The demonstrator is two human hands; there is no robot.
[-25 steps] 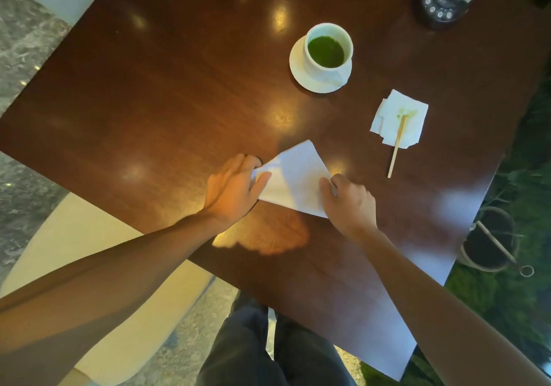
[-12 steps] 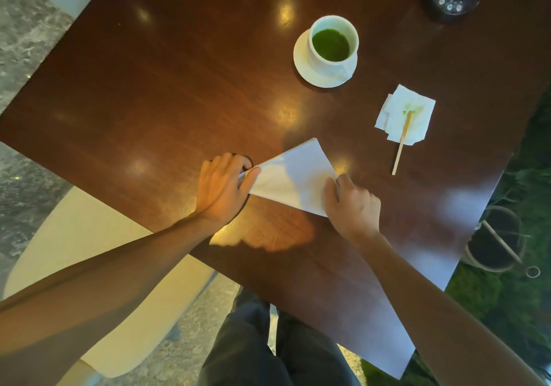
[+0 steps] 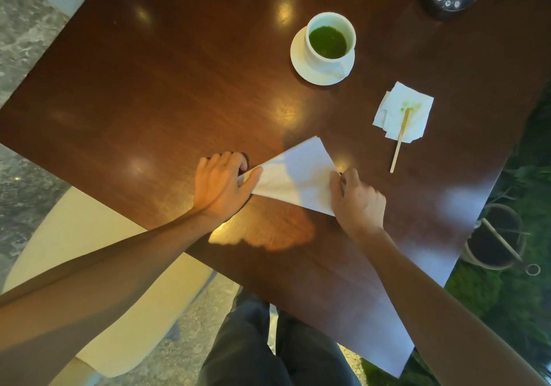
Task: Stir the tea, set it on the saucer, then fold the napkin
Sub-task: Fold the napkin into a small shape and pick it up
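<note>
Head view: I have the napkin (image 3: 293, 174) folded to a triangle on the tabletop (image 3: 149, 87), a hand at each end.

My left hand (image 3: 222, 187) lies flat, its straight fingers and thumb pressing the pointed corner; my right hand (image 3: 356, 201) pinches the opposite edge between thumb and fingers. I judge the paper light, limp and easily torn, apt to slide on the polished wood, so corners and edges are the places to hold while creasing. The cup (image 3: 329, 43) of green tea sits on its saucer (image 3: 301, 66), well apart. I can read no writing or brand anywhere.
</note>
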